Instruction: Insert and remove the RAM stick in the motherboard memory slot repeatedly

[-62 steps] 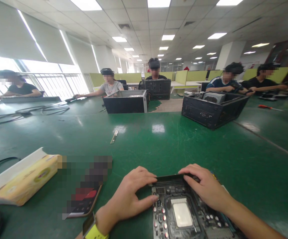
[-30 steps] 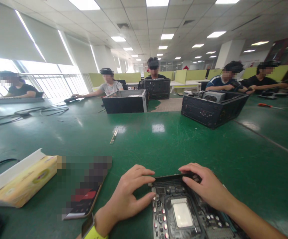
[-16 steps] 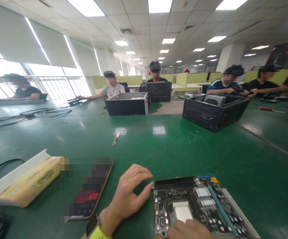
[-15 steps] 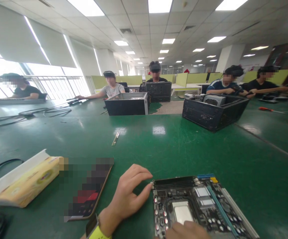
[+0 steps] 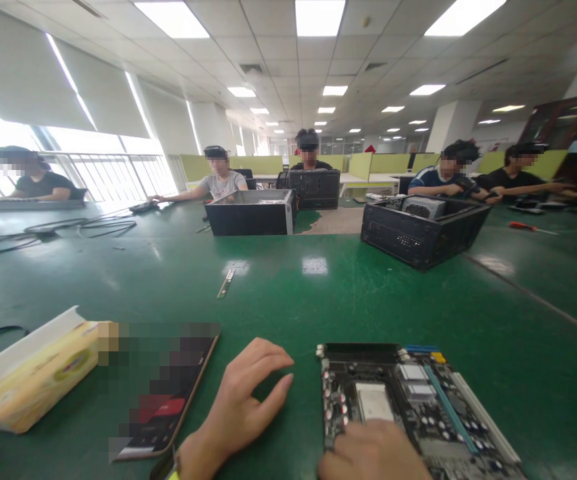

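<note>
A motherboard [image 5: 408,393] lies flat on the green table in front of me, with a pale metal processor [image 5: 374,402] in its socket. My left hand [image 5: 251,397] hovers left of the board, fingers apart and thumb stretched toward it, touching nothing I can see. Over the board's near left part is my right hand [image 5: 373,453], its fingers curled with the knuckles up. Whatever those fingers hold is hidden beneath them. A phone [image 5: 176,400] rests just left of my left wrist.
A memory stick [image 5: 226,283] lies further up the table [image 5: 278,300]. At the left is a yellow tissue pack [image 5: 38,373]. Two computer cases [image 5: 251,217], [image 5: 421,230] stand across the table, with several people seated beyond. A red screwdriver [image 5: 531,228] lies far right.
My left hand has drawn back from the motherboard's upper left corner, leaving a gap. The board sits further right in view, and my right hand has come higher over it.
</note>
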### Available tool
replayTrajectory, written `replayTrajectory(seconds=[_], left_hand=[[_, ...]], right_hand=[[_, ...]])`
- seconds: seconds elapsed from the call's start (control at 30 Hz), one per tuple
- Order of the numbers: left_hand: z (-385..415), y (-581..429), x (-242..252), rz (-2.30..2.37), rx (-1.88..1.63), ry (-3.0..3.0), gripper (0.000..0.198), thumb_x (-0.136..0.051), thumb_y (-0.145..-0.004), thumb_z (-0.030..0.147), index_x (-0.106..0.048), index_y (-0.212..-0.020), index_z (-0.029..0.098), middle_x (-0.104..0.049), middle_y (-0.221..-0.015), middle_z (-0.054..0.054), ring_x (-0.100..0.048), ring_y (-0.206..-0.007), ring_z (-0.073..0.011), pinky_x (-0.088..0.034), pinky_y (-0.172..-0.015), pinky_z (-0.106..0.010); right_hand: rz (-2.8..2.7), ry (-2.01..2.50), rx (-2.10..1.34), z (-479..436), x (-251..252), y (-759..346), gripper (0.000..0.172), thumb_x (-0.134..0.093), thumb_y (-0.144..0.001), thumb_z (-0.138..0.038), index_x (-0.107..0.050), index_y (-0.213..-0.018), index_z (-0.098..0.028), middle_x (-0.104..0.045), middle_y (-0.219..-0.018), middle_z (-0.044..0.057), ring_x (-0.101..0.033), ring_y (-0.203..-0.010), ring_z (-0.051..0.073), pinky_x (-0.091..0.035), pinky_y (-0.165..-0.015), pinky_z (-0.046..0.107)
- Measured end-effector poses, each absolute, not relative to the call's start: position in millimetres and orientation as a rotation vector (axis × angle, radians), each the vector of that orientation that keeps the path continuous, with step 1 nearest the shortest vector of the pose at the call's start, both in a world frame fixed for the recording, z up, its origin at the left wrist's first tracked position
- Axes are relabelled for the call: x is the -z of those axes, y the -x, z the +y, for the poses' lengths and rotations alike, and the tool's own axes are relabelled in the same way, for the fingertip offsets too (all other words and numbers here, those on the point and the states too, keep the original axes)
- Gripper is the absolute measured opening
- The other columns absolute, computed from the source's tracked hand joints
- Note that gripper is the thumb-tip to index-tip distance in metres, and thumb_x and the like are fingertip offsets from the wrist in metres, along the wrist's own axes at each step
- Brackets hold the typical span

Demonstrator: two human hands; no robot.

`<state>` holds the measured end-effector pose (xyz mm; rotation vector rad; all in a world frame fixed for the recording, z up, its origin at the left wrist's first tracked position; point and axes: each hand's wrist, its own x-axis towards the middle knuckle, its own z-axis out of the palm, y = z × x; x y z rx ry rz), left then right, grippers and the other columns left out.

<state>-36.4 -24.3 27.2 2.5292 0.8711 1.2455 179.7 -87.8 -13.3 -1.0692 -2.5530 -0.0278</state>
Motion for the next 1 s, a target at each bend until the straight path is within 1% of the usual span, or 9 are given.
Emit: replayTrajectory(seconds=[0.03,0.1,0.2,0.27,0.37,0.5,0.7,0.87,1.0], left_hand=[[-24.0,37.7,-27.2,0.882,-1.254,-2.530,0.016,-0.057,-0.082,0.012,-0.063,-0.096,0.018,-0.065,-0.088,-0.007,-0.060,-0.083,-0.0190,-0.052,-0.074,-0.033],[-23.7,39.5,-26.8,0.891,-1.266,-2.533,0.016,-0.057,-0.082,0.012,-0.063,-0.096,0.018,-0.065,-0.088,-0.007,-0.061,-0.083,-0.0188,-0.052,-0.074,-0.032],[-23.6,39.6,-25.3,0.891,-1.267,-2.539,0.015,-0.057,-0.082,0.013,-0.063,-0.095,0.019,-0.065,-0.087,-0.007,-0.061,-0.082,-0.0185,-0.052,-0.073,-0.031],[-23.5,38.6,-24.1,0.890,-1.252,-2.541,0.015,-0.057,-0.082,0.013,-0.063,-0.095,0.019,-0.065,-0.087,-0.007,-0.061,-0.082,-0.0186,-0.052,-0.074,-0.031],[-23.3,37.6,-23.2,0.883,-1.232,-2.539,0.015,-0.056,-0.083,0.012,-0.063,-0.095,0.019,-0.065,-0.088,-0.007,-0.061,-0.083,-0.0188,-0.052,-0.074,-0.032],[-23.1,38.6,-23.8,0.905,-1.228,-2.532,0.014,-0.055,-0.084,0.014,-0.063,-0.095,0.018,-0.066,-0.085,-0.007,-0.061,-0.080,-0.0184,-0.052,-0.072,-0.032],[-23.9,38.8,-24.4,0.921,-1.209,-2.521,0.012,-0.055,-0.085,0.017,-0.064,-0.094,0.018,-0.066,-0.083,-0.007,-0.062,-0.078,-0.0177,-0.052,-0.071,-0.031],[-24.2,38.2,-24.1,0.937,-1.189,-2.511,0.012,-0.056,-0.084,0.016,-0.064,-0.093,0.018,-0.066,-0.083,-0.006,-0.062,-0.078,-0.0174,-0.051,-0.071,-0.030],[-23.1,39.3,-22.5,0.932,-1.172,-2.507,0.013,-0.056,-0.084,0.015,-0.063,-0.095,0.018,-0.066,-0.084,-0.006,-0.062,-0.079,-0.0174,-0.051,-0.072,-0.030]], right_hand=[[-2.550,1.167,0.017,-77.9,3.7,-192.0,0.020,-0.053,-0.082,-0.035,-0.060,-0.067,-0.024,-0.066,-0.060,-0.001,-0.059,-0.056,0.015,-0.039,-0.050,0.023],[-2.397,1.606,0.017,-56.0,-16.4,-228.5,0.021,-0.046,-0.085,-0.032,-0.064,-0.075,-0.025,-0.069,-0.072,0.002,-0.064,-0.068,0.019,-0.043,-0.060,0.028],[-1.976,2.275,0.106,-24.9,-31.4,-300.8,0.029,-0.038,-0.086,-0.032,-0.066,-0.084,-0.026,-0.071,-0.082,0.008,-0.066,-0.073,0.027,-0.043,-0.056,0.033],[-1.726,2.452,0.134,-11.3,-27.2,-345.7,0.033,-0.036,-0.086,-0.032,-0.067,-0.095,-0.026,-0.071,-0.091,0.010,-0.067,-0.077,0.029,-0.045,-0.059,0.036],[-1.585,2.482,0.147,-3.2,-12.2,-386.2,0.038,-0.036,-0.085,-0.035,-0.067,-0.103,-0.024,-0.070,-0.101,0.013,-0.067,-0.083,0.030,-0.047,-0.066,0.040],[-1.613,2.455,0.189,-1.6,-2.0,-391.7,0.044,-0.038,-0.083,-0.042,-0.065,-0.111,-0.022,-0.068,-0.105,0.015,-0.066,-0.088,0.032,-0.048,-0.073,0.041],[-1.630,2.494,0.193,0.0,-4.2,-385.0,0.050,-0.035,-0.084,-0.049,-0.061,-0.118,-0.024,-0.066,-0.105,0.017,-0.064,-0.088,0.034,-0.047,-0.072,0.044],[-1.636,2.529,0.195,0.7,-3.4,-389.1,0.050,-0.034,-0.084,-0.050,-0.061,-0.118,-0.026,-0.065,-0.105,0.016,-0.062,-0.090,0.036,-0.047,-0.071,0.044],[-1.620,2.569,0.312,0.0,-6.2,-386.0,0.050,-0.035,-0.083,-0.051,-0.064,-0.114,-0.026,-0.063,-0.106,0.017,-0.059,-0.093,0.039,-0.046,-0.069,0.046]])
